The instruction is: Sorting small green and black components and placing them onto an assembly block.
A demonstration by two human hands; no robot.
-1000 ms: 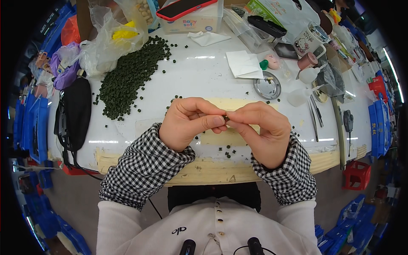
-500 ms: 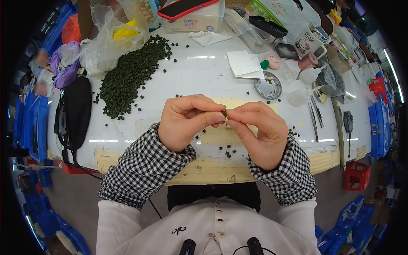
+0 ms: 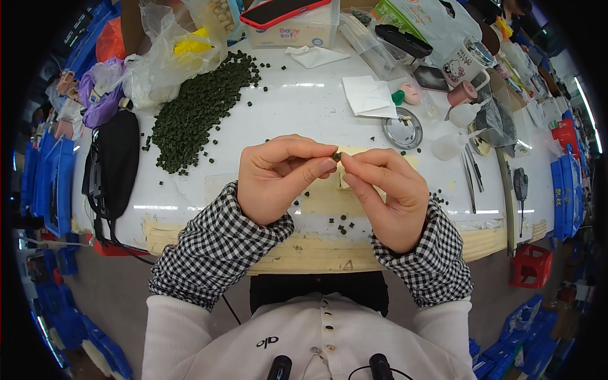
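Observation:
Between my two hands is a tiny dark green spool-shaped piece (image 3: 338,156), pinched at the fingertips. My left hand (image 3: 278,174) grips it from the left with thumb and index finger. From the right, my right hand (image 3: 389,190) closes on it with its fingertips. Both hover over a yellowish patch (image 3: 320,204) on the white table. Just below the hands lie several loose pieces (image 3: 342,226) of the same dark green kind. Farther left spreads a big heap of such pieces (image 3: 196,111).
A round metal lid (image 3: 403,128) and white paper (image 3: 368,96) lie beyond my right hand. Tweezers (image 3: 470,179) rest farther right. Clear plastic bags (image 3: 152,79) border the heap, with a black pouch (image 3: 117,164) at left. At the back stands a plastic box (image 3: 291,31) bearing a red-edged phone (image 3: 282,11).
The piece at my fingertips has risen slightly and appears turned a little. Both hands keep their pinch. The table has shifted slightly rightward in view.

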